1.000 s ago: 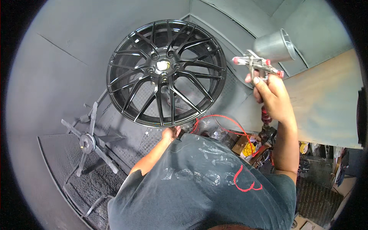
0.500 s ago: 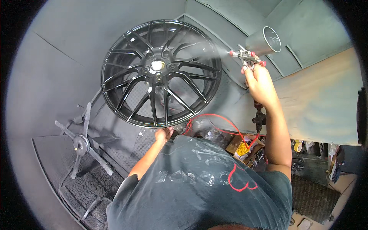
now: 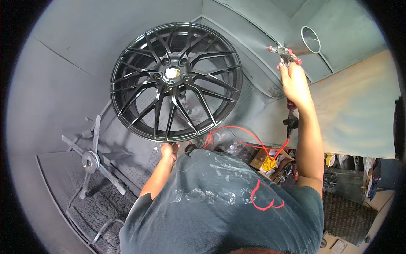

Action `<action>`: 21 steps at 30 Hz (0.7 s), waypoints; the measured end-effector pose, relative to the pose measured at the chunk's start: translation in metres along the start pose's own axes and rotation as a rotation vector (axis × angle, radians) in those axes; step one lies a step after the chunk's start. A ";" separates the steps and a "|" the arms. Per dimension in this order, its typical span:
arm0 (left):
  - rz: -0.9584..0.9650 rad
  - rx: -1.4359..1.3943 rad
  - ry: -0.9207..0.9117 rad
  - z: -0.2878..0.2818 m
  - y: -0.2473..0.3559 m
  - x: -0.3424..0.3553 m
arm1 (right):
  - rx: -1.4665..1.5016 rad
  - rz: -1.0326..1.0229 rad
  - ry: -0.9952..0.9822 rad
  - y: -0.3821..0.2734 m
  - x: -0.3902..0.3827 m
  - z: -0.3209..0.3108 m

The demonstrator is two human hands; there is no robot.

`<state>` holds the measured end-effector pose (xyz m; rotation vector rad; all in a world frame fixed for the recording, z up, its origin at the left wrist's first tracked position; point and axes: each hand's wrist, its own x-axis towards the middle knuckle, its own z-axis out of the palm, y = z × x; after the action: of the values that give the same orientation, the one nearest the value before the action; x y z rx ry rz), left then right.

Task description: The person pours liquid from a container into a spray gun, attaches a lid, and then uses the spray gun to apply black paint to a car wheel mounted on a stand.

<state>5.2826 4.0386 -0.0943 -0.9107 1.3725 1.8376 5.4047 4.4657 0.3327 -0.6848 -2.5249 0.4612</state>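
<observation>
A glossy black multi-spoke car wheel point(image 3: 198, 86) faces up at the centre-left, with a shiny cap at its hub. At its near edge, my left hand point(image 3: 169, 152) has its fingers curled against the rim, with the fingertips partly hidden beneath it. Over to the right of the wheel, my right hand point(image 3: 292, 80) is closed around the handle of a spray gun point(image 3: 283, 53). The gun has red knobs and a silvery cup point(image 3: 311, 40), and its nozzle points left toward the wheel. No mist shows at the nozzle.
A red air hose point(image 3: 249, 132) loops behind my torso's front edge to the gun's dark fitting point(image 3: 290, 122). A paint-crusted stand with several arms point(image 3: 91, 163) is at the left. Grey booth walls point(image 3: 76, 55) surround the wheel; a cardboard box point(image 3: 259, 158) lies low right.
The wheel has turned clockwise, and my left hand has shifted left along its near edge. My right hand has drawn the spray gun right, away from the wheel. The spray mist is gone.
</observation>
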 end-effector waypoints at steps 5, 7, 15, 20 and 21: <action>0.098 -0.033 0.113 0.002 0.027 -0.019 | 0.048 0.024 -0.100 -0.010 -0.008 0.013; 0.103 -0.083 0.144 -0.009 0.032 -0.003 | 0.014 0.037 -0.247 -0.017 -0.014 0.010; -0.010 -0.100 0.030 0.005 0.006 -0.011 | 0.664 0.092 -0.531 -0.069 -0.049 0.010; -0.115 -0.179 0.059 0.024 -0.009 -0.024 | 0.340 -0.177 -0.414 -0.079 -0.043 0.027; -0.118 -0.180 0.057 0.023 -0.009 -0.023 | 0.336 -0.177 -0.415 -0.071 -0.043 0.031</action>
<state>5.2996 4.0605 -0.0750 -1.1197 1.1742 1.8790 5.3939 4.3786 0.3224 -0.2533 -2.7502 1.0220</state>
